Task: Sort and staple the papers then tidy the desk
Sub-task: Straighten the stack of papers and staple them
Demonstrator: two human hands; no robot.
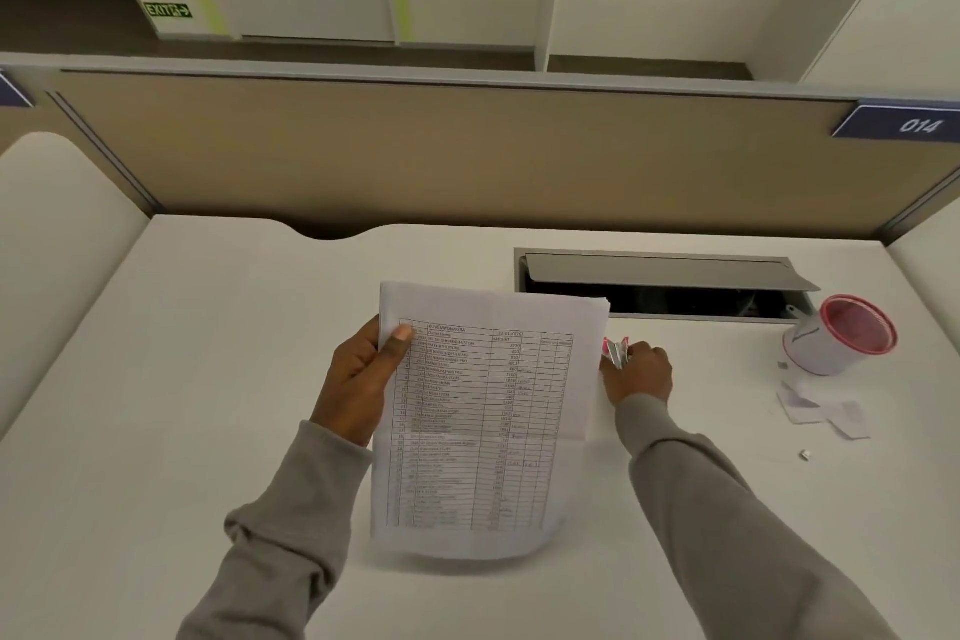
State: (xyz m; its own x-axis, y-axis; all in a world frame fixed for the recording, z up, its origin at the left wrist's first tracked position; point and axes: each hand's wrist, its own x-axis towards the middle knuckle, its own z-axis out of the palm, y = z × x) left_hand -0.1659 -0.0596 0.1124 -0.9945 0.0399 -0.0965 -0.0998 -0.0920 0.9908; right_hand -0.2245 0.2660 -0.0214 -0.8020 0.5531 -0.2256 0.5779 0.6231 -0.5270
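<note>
Above the counter (182, 379) the left hand (358, 379) has its grip pinching the papers (483, 431) by their left edge, the right hand (641, 372) clasps a pink stapler (615, 351) at their right edge, and a cup (826, 353) and scraps (826, 411) sit farther right.

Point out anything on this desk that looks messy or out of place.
Torn white paper scraps lie scattered on the white desk at the right, in front of the red-rimmed white cup, with a tiny loose bit nearer the person. The grey cable hatch lid also stands open.
</note>
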